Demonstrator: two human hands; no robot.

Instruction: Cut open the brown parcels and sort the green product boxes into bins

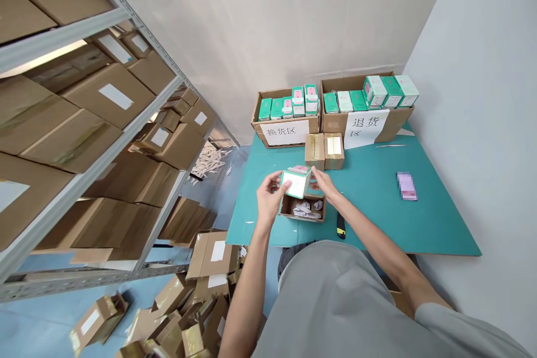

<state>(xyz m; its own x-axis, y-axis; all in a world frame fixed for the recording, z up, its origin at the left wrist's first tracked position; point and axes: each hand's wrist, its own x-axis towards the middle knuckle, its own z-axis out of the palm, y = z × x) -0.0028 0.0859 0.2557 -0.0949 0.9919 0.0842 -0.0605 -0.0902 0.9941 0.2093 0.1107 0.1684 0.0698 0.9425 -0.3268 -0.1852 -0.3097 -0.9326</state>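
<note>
over one open carton (287,205), two hands (271,196), one green-white box (298,183)

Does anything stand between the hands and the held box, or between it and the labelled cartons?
Nothing visible blocks the left hand, gripping the held box, or right hand at its side. Two small brown boxes stand before the labelled cartons, partly in line.

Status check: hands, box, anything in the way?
Left hand gripping green-and-white box, right hand at its right side. Box up off table, near open carton. No obstruction seen; crumpled paper in carton, utility knife to its right.
</note>
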